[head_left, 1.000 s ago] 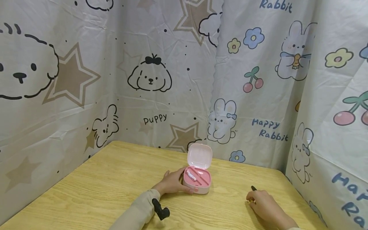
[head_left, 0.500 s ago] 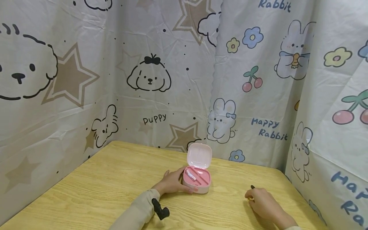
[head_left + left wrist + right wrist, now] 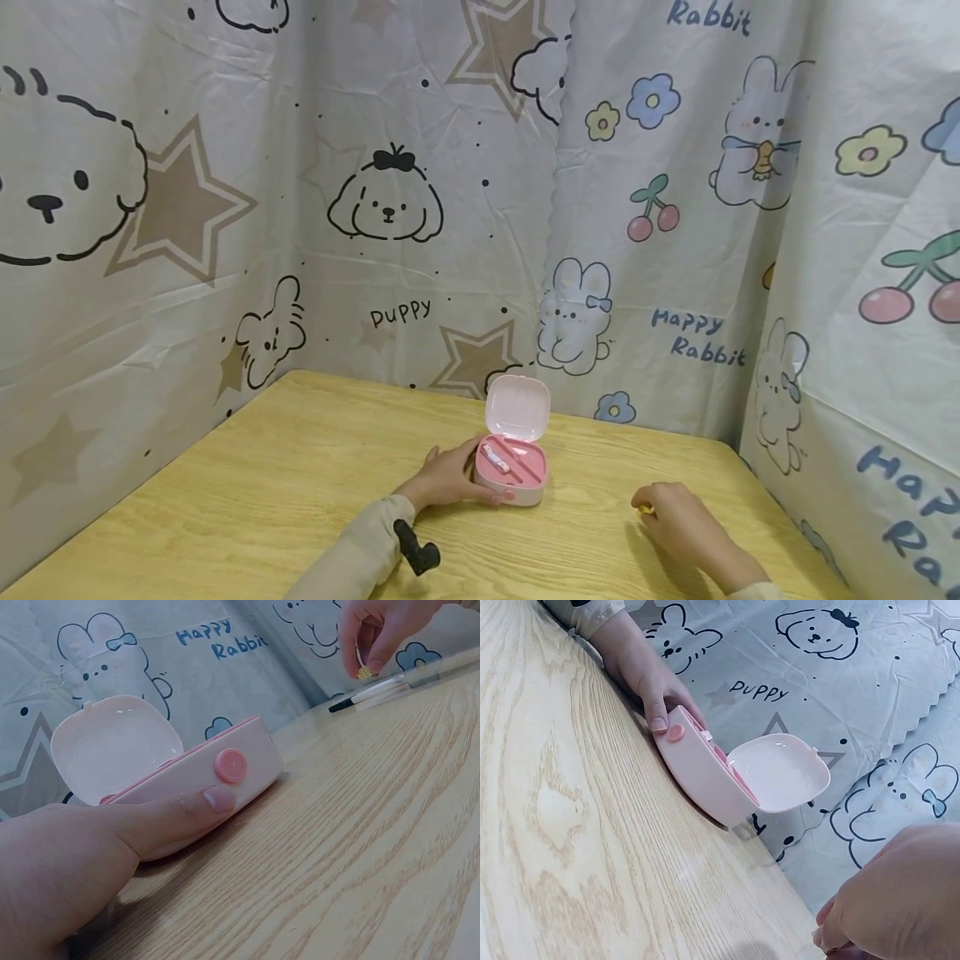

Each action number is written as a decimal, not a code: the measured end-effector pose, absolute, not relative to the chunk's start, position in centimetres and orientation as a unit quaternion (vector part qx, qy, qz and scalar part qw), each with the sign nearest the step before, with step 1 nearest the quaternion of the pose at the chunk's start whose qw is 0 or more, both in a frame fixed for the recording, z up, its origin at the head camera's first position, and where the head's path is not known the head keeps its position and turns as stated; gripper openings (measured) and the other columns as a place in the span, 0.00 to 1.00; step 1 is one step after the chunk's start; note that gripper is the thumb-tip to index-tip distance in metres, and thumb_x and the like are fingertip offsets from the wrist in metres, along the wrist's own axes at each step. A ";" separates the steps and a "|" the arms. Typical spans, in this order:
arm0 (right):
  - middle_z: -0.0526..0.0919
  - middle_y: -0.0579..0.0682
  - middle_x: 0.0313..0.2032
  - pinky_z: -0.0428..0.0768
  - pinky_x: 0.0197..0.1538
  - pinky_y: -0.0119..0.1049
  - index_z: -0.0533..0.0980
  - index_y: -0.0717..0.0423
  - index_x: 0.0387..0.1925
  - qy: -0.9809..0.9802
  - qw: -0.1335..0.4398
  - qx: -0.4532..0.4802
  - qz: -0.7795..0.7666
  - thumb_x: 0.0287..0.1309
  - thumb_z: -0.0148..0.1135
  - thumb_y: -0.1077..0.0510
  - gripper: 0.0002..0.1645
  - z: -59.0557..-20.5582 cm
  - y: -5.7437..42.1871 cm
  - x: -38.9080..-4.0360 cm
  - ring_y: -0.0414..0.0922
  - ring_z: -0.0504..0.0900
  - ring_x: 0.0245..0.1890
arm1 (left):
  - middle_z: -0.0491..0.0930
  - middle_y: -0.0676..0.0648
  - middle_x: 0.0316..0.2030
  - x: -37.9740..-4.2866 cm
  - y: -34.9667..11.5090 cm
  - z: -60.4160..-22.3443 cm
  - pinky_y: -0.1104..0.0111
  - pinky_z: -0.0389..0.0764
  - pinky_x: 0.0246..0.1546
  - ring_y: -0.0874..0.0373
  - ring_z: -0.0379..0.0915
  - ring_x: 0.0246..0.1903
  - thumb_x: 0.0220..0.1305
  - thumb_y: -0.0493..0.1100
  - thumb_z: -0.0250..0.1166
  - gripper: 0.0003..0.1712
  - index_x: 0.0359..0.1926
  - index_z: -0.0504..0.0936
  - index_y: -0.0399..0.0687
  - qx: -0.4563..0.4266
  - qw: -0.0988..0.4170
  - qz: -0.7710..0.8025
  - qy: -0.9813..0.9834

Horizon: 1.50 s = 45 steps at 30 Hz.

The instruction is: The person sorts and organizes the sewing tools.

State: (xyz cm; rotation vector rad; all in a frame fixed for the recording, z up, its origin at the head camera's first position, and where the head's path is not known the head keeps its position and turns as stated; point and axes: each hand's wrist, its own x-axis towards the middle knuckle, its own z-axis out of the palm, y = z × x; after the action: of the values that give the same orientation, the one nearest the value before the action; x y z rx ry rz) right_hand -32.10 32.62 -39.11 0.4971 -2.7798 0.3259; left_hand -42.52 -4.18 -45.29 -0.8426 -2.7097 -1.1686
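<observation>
A pale pink box (image 3: pixel 510 496) stands on the table with its lid (image 3: pixel 517 408) raised. Inside it is a pink divided tray (image 3: pixel 531 457), where a small white patterned stick-like piece (image 3: pixel 495 459) lies in the left slot. My left hand (image 3: pixel 444 478) grips the box's left side, thumb along the front near the round pink button (image 3: pixel 230 765). To the right, my right hand (image 3: pixel 686 518) is raised over the table and pinches a small yellow piece (image 3: pixel 365 673); its kind is too small to tell. Fingers cover most of that piece.
A clear pen (image 3: pixel 386 688) with a black end lies on the table (image 3: pixel 322 467) below my right hand in the left wrist view; in the head view it is hidden. Printed curtains (image 3: pixel 390 275) enclose the table's back and sides. A black mount (image 3: pixel 417 550) sits on my left wrist.
My right hand has moved slightly left and up with the yellow piece. The black tip that showed beyond it is out of sight in the head view. My left hand stays on the box.
</observation>
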 end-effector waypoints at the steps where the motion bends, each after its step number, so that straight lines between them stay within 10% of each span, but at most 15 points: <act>1: 0.89 0.49 0.35 0.86 0.42 0.47 0.87 0.57 0.34 -0.967 0.149 0.173 0.115 0.50 0.72 0.74 0.12 -39.0 32.5 -32.1 0.50 0.87 0.38 | 0.68 0.48 0.73 -42.5 -4.2 -45.3 0.32 0.37 0.71 0.48 0.61 0.73 0.46 0.70 0.80 0.66 0.80 0.60 0.51 -0.274 0.035 -0.380 -0.883; 45: 0.88 0.49 0.34 0.84 0.36 0.39 0.87 0.58 0.34 -0.934 0.191 0.272 0.131 0.52 0.71 0.74 0.11 -36.8 22.9 -34.6 0.42 0.84 0.30 | 0.68 0.49 0.73 -42.2 -4.3 -45.1 0.31 0.37 0.70 0.46 0.61 0.72 0.46 0.69 0.81 0.65 0.80 0.61 0.55 -0.274 0.037 -0.383 -0.881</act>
State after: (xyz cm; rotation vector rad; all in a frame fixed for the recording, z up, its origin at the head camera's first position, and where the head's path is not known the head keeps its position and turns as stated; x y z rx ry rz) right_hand -34.58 22.88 -36.84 0.7640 -2.6228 0.3680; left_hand -42.25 -4.27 -45.07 -0.8407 -2.7063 -1.1759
